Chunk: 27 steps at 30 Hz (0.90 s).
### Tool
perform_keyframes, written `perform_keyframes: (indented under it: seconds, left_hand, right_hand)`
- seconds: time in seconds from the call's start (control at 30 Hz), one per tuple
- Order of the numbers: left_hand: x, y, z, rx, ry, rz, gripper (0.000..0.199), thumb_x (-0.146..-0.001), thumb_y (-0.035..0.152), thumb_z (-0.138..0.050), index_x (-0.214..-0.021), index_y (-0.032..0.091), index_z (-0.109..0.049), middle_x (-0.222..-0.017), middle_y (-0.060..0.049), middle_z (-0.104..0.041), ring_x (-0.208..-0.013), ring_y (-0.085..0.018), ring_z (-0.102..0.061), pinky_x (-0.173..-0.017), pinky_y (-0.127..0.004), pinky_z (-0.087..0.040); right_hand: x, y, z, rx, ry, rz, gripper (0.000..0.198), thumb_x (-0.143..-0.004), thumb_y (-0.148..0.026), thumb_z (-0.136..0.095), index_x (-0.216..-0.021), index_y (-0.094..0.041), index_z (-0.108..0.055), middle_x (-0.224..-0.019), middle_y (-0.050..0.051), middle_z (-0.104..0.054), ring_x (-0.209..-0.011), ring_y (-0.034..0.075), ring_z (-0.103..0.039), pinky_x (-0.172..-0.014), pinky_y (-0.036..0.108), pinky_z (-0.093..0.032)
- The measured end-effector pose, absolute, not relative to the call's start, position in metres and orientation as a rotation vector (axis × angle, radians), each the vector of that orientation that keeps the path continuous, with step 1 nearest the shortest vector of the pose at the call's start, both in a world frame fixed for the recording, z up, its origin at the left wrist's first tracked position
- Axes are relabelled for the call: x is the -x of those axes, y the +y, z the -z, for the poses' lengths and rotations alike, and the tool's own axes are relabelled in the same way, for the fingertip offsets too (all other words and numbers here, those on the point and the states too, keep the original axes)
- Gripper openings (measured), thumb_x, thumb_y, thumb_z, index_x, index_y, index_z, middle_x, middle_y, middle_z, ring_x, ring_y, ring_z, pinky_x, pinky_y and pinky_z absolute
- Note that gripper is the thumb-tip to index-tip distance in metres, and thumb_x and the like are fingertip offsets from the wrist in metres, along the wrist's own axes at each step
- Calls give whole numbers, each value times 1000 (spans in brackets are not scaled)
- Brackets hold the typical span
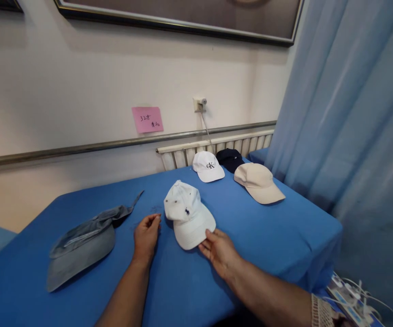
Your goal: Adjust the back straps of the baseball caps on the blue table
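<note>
A white baseball cap (182, 204) with a small dark embroidered emblem is tilted in front of me, its brim toward me. My right hand (219, 250) pinches the brim's front right edge between thumb and fingers. Just left of the cap is my left hand (146, 236), its fingers curled together and apart from the cap; I see nothing in them. Further left lies a grey-blue cap (80, 254), its crown flattened and a strap sticking up at the back.
At the back of the blue-covered table (261, 245) sit a white cap with black letters (207, 167), a navy cap (229, 159) and a beige cap (258, 182). Behind are a radiator (179, 159) and a plugged socket (199, 105). A blue curtain (363, 136) hangs right, above a power strip (348, 297).
</note>
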<state>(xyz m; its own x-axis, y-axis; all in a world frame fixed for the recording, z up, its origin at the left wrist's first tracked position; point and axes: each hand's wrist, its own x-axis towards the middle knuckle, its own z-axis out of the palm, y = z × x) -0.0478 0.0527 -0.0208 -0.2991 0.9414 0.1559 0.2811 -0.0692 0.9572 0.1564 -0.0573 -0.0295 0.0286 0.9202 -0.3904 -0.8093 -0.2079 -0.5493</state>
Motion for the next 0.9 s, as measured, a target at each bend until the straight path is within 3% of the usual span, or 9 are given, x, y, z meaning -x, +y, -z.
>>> perform_keyframes:
  seconds: [0.1, 0.27, 0.6, 0.9]
  left_hand:
    - [46, 54, 23, -1335, 1585, -1375, 48, -62, 55, -67, -86, 14, -70, -64, -1, -62, -55, -14, -53, -53, -25, -42]
    - [41, 54, 22, -1378, 1561, -1321, 40, -63, 50, -67, -82, 15, -70, -61, -1, -60, -56, -15, -54, -55, -26, -42]
    - [42, 55, 25, -1433, 1586, -1226, 38, -66, 50, -65, -81, 16, -69, -60, -1, -62, -55, -16, -55, -55, -27, -42]
    - [40, 54, 22, -1516, 1606, -1189, 32, -65, 47, -65, -76, 18, -72, -65, -4, -68, -62, -20, -61, -59, -28, -46]
  right_hand:
    - [-193, -40, 29, 824, -189, -1457, 23, -73, -30, -80, -85, -20, -64, -83, 1, -76, -70, 13, -69, -65, 24, -52]
    - [-256, -8, 32, 824, -150, -1282, 6, -82, -22, -69, -84, -19, -64, -77, 2, -75, -65, 14, -69, -57, 22, -53]
    - [-324, 19, 54, 952, -120, -1065, 6, -83, -15, -60, -87, -19, -64, -73, 0, -74, -61, 12, -68, -56, 20, -54]
    - [-332, -7, 65, 1081, -76, -992, 10, -82, -16, -57, -87, -16, -66, -85, 8, -76, -75, 19, -72, -62, 27, -58]
